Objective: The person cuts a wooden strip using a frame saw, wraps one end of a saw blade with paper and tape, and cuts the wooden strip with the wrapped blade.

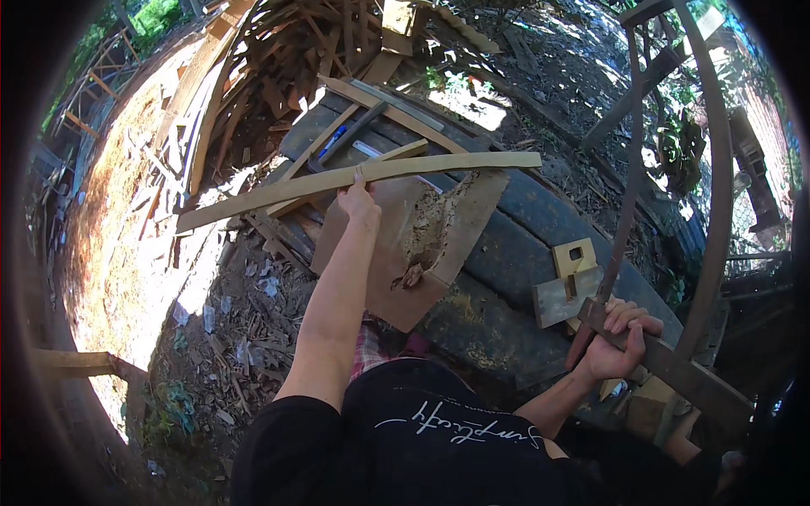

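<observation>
My left hand (359, 201) is closed round the middle of a long, slightly bent pale wooden strip (456, 164), which lies crosswise above the bench. Under it a brown sheet (363, 261) carries crumbly sawdust-like debris (430, 223). At the lower right, my right hand (620, 341) grips the dark end bar of a large wooden frame (717, 169), shaped like a frame saw, whose long bars rise toward the upper right. Just left of that hand are a grey slotted plate (553, 304) and a pale wood block (564, 258) with a square hole.
The dark plank bench (515, 223) runs diagonally. On its far end are wooden strips (405, 122), a blue pen-like item (333, 142) and a pale ruler-like strip (365, 149). A heap of scrap wood (295, 59) stands beyond; wood chips (253, 337) litter the ground at left.
</observation>
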